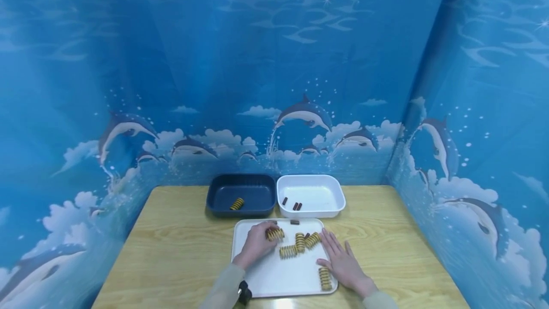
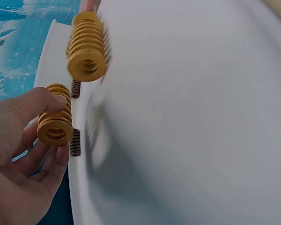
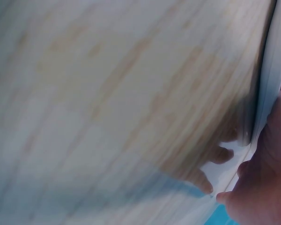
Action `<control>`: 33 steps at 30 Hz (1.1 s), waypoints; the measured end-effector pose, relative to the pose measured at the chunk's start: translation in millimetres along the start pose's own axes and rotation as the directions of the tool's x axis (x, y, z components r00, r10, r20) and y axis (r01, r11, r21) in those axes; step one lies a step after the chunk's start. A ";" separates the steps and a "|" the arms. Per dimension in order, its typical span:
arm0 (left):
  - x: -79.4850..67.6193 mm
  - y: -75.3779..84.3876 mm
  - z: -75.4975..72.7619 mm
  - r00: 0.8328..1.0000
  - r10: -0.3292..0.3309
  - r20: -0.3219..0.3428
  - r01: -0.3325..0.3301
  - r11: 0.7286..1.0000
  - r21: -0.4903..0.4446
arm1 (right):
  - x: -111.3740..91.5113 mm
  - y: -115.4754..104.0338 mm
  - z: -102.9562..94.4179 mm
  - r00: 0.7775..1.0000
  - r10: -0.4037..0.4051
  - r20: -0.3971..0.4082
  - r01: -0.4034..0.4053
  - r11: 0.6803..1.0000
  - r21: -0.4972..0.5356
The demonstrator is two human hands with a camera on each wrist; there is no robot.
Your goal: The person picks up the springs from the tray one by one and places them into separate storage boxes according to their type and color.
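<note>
Thumb and fingers of my left hand (image 1: 256, 244) pinch a yellow coil spring (image 1: 276, 234), raised a little over the left part of the white tray (image 1: 274, 278). The same spring (image 2: 55, 126) shows end-on in the left wrist view, in the fingers of the left hand (image 2: 23, 154). Other yellow springs lie on the tray, one (image 1: 288, 251) near the middle and another (image 1: 324, 279) at the lower right corner. Small dark brown springs (image 1: 294, 222) lie by the far rim. My right hand (image 1: 343, 263) rests with straight fingers at the tray's right edge, holding nothing.
Behind the tray stand a dark blue bin (image 1: 223, 210) with a yellow spring in it and a white bin (image 1: 317, 213) with 3 small brown springs. They stand on a wood-grain table (image 1: 171, 242), with a dolphin-print curtain (image 1: 240, 61) around it.
</note>
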State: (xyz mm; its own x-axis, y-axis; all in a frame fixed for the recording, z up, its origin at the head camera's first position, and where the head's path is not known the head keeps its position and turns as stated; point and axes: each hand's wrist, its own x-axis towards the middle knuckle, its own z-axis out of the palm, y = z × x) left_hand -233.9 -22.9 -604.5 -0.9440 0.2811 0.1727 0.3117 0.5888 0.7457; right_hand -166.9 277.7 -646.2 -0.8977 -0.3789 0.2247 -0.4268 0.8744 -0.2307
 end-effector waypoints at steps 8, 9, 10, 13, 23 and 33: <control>0.9 5.5 -23.9 0.997 -0.076 0.026 0.077 0.995 -0.061 | 0.3 4.7 5.5 1.000 0.015 -0.007 -0.015 1.000 -0.014; 1.3 5.8 -25.6 0.996 -0.088 0.029 0.090 0.994 -0.056 | 0.5 5.5 6.4 1.000 0.020 -0.005 -0.020 0.999 -0.032; 1.8 5.6 -27.0 0.995 -0.093 0.028 0.095 0.994 -0.050 | 0.6 6.0 6.8 1.000 0.022 0.000 -0.022 0.999 -0.034; 2.5 4.5 -30.4 0.995 -0.095 0.019 0.095 0.995 -0.042 | 0.9 6.6 7.4 0.999 0.032 0.014 -0.031 0.999 -0.037; 6.5 -0.5 -41.8 0.998 -0.047 -0.029 0.046 0.999 -0.028 | 2.4 5.6 6.5 0.998 0.049 0.049 -0.048 0.998 -0.034; 19.2 -7.3 -65.1 0.985 -0.146 -0.092 0.146 0.989 -0.007 | 1.9 5.0 6.9 1.000 0.024 0.008 -0.024 0.999 -0.022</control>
State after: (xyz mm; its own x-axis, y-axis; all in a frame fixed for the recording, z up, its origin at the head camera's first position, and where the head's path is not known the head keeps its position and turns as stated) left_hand -261.3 -71.1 -564.7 -0.9853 0.1213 0.1200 0.1696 0.6179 0.7678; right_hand -171.4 279.2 -653.4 -0.9086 -0.3599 0.2118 -0.4025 0.8898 -0.2151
